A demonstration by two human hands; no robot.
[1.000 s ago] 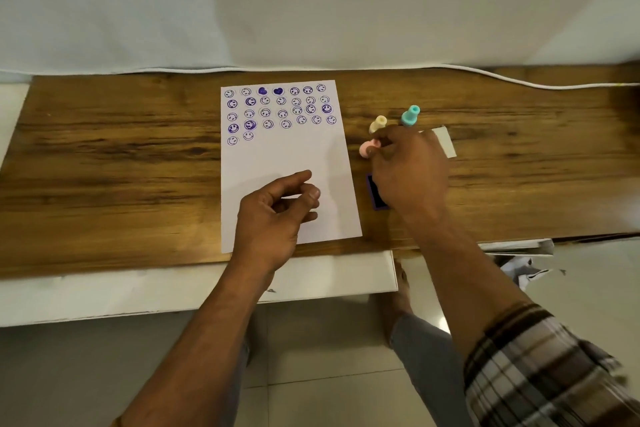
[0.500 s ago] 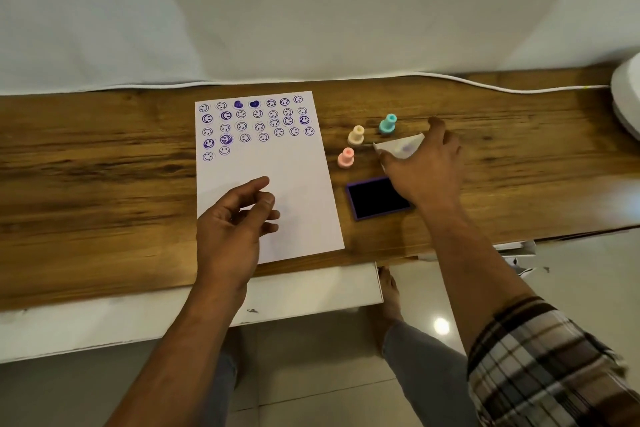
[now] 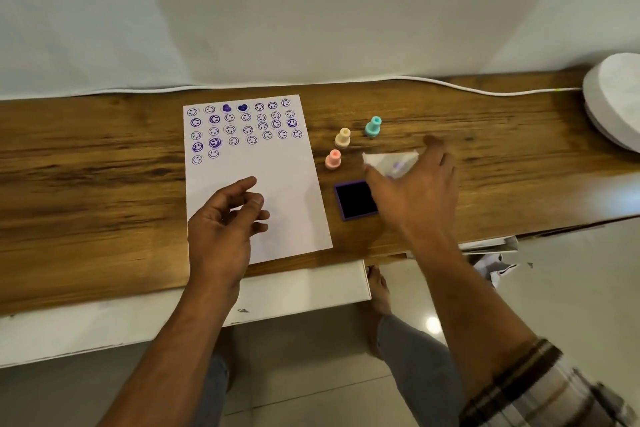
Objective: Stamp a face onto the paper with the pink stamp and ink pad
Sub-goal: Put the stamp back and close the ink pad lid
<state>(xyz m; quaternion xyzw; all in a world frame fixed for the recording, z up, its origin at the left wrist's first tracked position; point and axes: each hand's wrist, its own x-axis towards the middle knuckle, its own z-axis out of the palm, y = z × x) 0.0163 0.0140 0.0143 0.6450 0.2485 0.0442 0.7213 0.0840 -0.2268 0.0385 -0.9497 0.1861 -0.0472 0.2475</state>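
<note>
Purple ink pad (image 3: 356,200) lid off, dark pad exposed; right hand (image 3: 417,191) beside.

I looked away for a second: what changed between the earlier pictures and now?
The right hand let go of the pink stamp, which now stands on the table, uncovered the ink pad, and took hold of a white lid. The left hand and the paper stayed put.

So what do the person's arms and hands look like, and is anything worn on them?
Both forearms are bare. The left hand shows no ring, watch or glove, and no sleeve shows on that arm. The right hand is bare too; further up that arm sits a pushed-up plaid sleeve in brown, dark and pale stripes.
</note>
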